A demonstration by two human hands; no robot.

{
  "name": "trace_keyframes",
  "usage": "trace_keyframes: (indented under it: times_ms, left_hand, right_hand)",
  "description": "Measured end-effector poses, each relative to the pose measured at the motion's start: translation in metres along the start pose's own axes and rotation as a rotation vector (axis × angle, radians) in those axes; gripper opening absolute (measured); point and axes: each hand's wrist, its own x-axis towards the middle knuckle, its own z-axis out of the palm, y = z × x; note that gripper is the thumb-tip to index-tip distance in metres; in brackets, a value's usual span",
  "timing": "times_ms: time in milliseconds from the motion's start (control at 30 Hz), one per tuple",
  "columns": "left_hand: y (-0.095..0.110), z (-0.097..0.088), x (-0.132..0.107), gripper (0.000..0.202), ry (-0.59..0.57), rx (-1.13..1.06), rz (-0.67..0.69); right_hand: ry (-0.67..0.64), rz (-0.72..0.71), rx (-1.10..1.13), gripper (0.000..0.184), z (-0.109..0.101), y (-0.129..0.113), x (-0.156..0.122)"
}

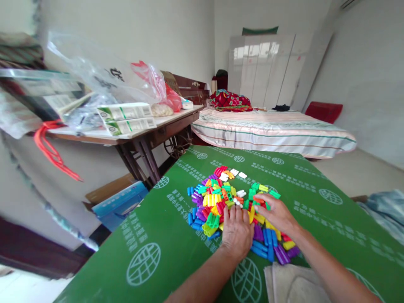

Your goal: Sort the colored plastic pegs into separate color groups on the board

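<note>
Small bullet-shaped plastic pieces (pixel 212 200) in several colours lie heaped on a green table top (pixel 176 252). My left hand (pixel 237 233) rests on the near middle of the heap, its fingers stretched forward and palm down. Beneath its fingertips the pieces are hidden. On the right side of the heap is my right hand (pixel 279 213), with an orange plastic piece (pixel 259 200) between thumb and index finger. Blue pieces (pixel 268 244) and purple pieces (pixel 282 254) lie near my right wrist. White pieces (pixel 242 175) sit at the far edge.
A beige folded cloth (pixel 293 284) lies at the table's near edge. To the left, a side table (pixel 170 122) carries plastic bags (pixel 94 75) and green-white boxes (pixel 128 118). Beyond stands a bed (pixel 268 130) with a striped sheet. A blue box (pixel 120 204) is on the floor.
</note>
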Motion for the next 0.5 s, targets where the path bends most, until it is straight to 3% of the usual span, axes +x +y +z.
trace_keyframes:
  times_ms: [133, 300, 367, 500]
  left_hand:
    - [0.001, -0.001, 0.008, 0.039, -0.041, -0.066, -0.021]
    - [-0.025, -0.018, 0.032, 0.038, -0.131, -0.152, -0.026]
    - [-0.041, -0.027, 0.042, 0.038, -0.212, -0.103, -0.093]
    - [-0.065, -0.04, 0.048, 0.038, -0.379, -0.066, -0.099]
  right_hand:
    - [-0.053, 0.042, -0.096, 0.047, -0.009, 0.017, -0.041]
    - [-0.159, -0.021, -0.393, 0.077, 0.012, 0.02, -0.091]
    - [-0.17, -0.019, -0.492, 0.08, 0.022, 0.018, -0.096]
    - [-0.172, -0.034, -0.562, 0.068, 0.03, 0.012, -0.083]
